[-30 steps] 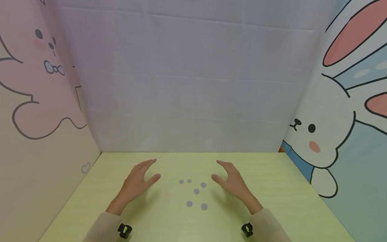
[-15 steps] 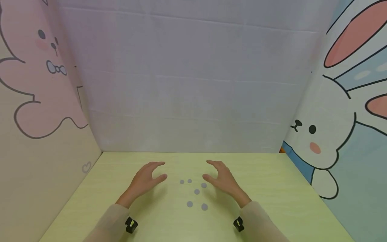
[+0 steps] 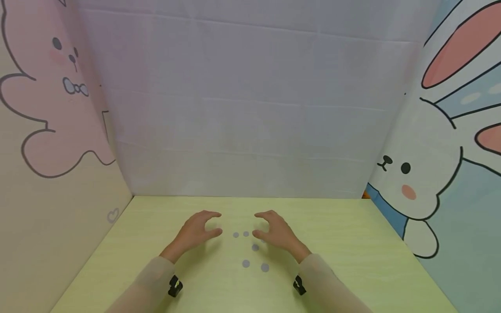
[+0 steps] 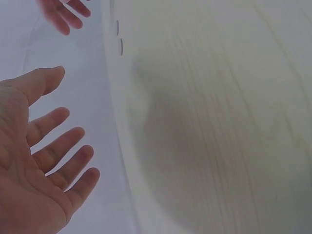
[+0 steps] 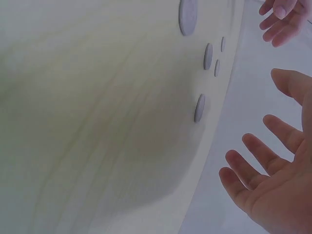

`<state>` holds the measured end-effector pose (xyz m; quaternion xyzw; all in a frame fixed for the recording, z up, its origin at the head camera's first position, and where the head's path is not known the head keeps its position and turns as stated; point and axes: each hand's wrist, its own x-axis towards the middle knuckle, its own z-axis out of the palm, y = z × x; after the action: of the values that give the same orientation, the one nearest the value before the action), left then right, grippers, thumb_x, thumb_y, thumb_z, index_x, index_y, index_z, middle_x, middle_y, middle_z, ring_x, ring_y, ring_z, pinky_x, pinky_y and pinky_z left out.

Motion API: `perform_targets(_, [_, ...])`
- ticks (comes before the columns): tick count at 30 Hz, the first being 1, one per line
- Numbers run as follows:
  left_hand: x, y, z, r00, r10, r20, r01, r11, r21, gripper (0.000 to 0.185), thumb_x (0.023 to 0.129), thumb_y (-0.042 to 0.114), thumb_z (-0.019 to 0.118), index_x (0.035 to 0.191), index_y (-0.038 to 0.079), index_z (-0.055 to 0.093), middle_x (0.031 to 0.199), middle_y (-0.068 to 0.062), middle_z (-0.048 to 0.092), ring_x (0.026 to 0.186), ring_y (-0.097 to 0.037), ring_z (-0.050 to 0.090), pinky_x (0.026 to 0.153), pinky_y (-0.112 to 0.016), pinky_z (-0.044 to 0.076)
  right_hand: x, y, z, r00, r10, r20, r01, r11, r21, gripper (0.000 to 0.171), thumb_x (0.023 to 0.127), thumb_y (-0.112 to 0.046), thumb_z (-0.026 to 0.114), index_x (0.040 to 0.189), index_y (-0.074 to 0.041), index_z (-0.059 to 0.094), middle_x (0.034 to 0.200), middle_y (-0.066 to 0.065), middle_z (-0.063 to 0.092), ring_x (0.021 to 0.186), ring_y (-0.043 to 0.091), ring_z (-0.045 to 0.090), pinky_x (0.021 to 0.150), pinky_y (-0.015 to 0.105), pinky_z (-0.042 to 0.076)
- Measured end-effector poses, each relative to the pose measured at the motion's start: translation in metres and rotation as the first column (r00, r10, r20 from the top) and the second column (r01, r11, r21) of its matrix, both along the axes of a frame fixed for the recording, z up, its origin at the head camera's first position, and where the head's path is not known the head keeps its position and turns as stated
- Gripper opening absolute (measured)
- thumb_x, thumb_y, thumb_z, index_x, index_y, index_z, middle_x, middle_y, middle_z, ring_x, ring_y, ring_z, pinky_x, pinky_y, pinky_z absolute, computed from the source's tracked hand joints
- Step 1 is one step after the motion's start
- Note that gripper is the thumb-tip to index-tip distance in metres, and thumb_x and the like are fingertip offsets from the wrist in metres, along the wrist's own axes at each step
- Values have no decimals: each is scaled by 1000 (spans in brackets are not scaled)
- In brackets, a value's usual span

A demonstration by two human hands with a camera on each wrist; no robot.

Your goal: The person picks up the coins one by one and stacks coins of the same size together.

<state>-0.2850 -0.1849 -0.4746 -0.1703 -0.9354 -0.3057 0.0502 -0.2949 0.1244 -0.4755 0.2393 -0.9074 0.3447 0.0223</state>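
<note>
Several flat grey discs lie scattered on the pale yellow-green table (image 3: 336, 243). In the head view, one disc (image 3: 245, 263) and another disc (image 3: 265, 268) sit nearest the person. My left hand (image 3: 196, 231) hovers over the table to the left of the discs, fingers spread and holding nothing. Opposite it, my right hand (image 3: 278, 231) is also raised with relaxed fingers and holds nothing; it largely hides one disc in the head view. The right wrist view shows that disc (image 5: 200, 108) lying on the table below the right palm (image 5: 282, 195).
A white cloth wall (image 3: 250, 108) rises behind the table. Side panels carry a pink cartoon animal (image 3: 66, 121) at left and a white rabbit (image 3: 422, 174) at right. A small black mount (image 3: 175, 286) sits at the left wrist, another black mount (image 3: 299, 285) at the right.
Both hands have moved inward toward each other, narrowing the gap between them. The right hand now covers most of one disc. The discs stay in place.
</note>
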Motion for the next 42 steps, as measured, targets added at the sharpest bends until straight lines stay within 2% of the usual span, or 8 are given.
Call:
perform_targets(8, [-1,9,-1,1000,-1,31,1,1000,-9,42,95,28,81,133,12,72,139,-10,69,134,-40,59,112,-61,43,-4,-18,-2,999,41,14,-42,997,59,51,95,-28,78,139,-4,67,138,17,63,127,40,61,104,60,50])
perform_targets(15, [-5,18,-7,999,-20,36,20,1000,-1,35,93,22,83,125,10,76,130,-8,73,127,-38,64,108,-58,48,-10,-31,-3,998,49,27,-51,992,112,44,96,-25,77,135,-7,70,133,16,64,121,39,63,101,57,52])
perform_targets(22, [-8,23,-7,998,-3,61,3,1000,-2,31,90,19,86,119,10,78,124,-7,75,119,-36,67,102,-56,52,-18,-38,-7,997,77,19,-79,984,158,37,95,-20,76,129,-6,74,126,16,65,115,36,64,99,54,53])
perform_targets(32, [-15,32,-10,998,25,58,-23,999,-30,24,88,16,87,111,11,81,117,-6,77,113,-33,69,99,-53,54,-19,-45,-8,997,40,59,-52,978,203,33,92,-18,79,123,-8,77,122,14,66,113,34,63,98,51,53])
perform_targets(42, [-15,44,-10,999,9,41,-8,1000,-27,19,86,10,88,104,9,83,106,-6,78,104,-31,71,93,-51,56,-20,-51,-11,999,25,20,-29,969,244,27,90,-18,82,116,-12,81,118,11,66,111,34,58,90,48,53])
